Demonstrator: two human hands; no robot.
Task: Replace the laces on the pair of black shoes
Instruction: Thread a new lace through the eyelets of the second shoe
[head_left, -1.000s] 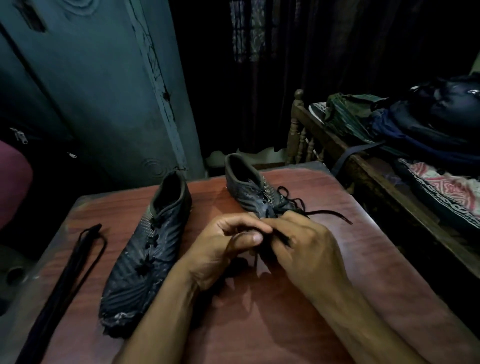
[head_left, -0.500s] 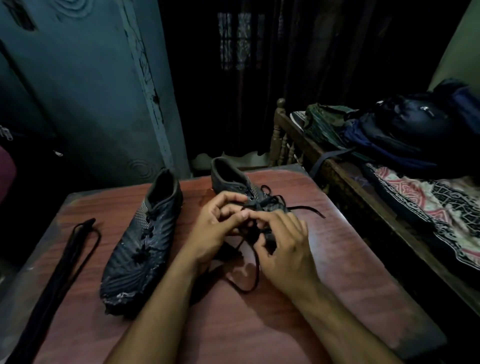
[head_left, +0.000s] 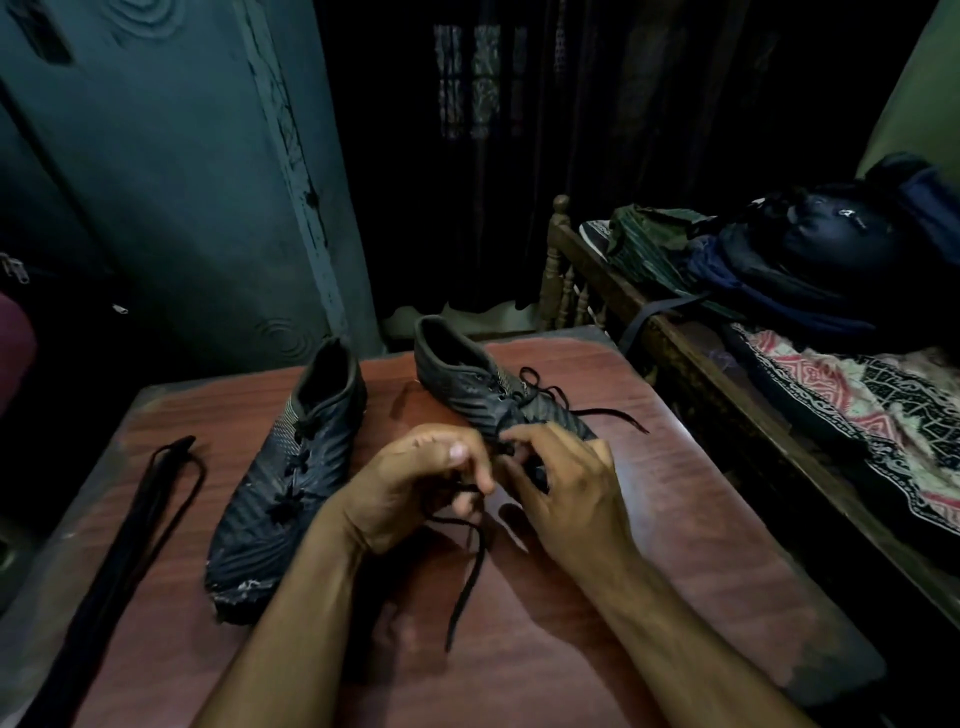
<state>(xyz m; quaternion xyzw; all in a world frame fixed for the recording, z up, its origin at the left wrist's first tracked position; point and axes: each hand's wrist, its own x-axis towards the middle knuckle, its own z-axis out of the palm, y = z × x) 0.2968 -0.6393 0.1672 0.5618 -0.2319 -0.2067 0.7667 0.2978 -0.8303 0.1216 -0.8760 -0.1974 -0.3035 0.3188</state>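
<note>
- Bundle of black laces (head_left: 130, 525) lies at the worktop's (head_left: 701, 519) left edge, untouched; I take these for the replacements.
- Left shoe (head_left: 291, 467) sits near it, apparently laced along its eyelets; I cannot tell whether those laces are old or new.
- Left hand (head_left: 415, 483) curls round a lace (head_left: 465, 577) whose free end trails toward me.
- Right hand (head_left: 566, 493) pinches at the right shoe's (head_left: 498, 395) lower eyelets, its toe hidden.
- Judgement: mid-lacing on the right shoe; upper eyelets hang loose.
</note>
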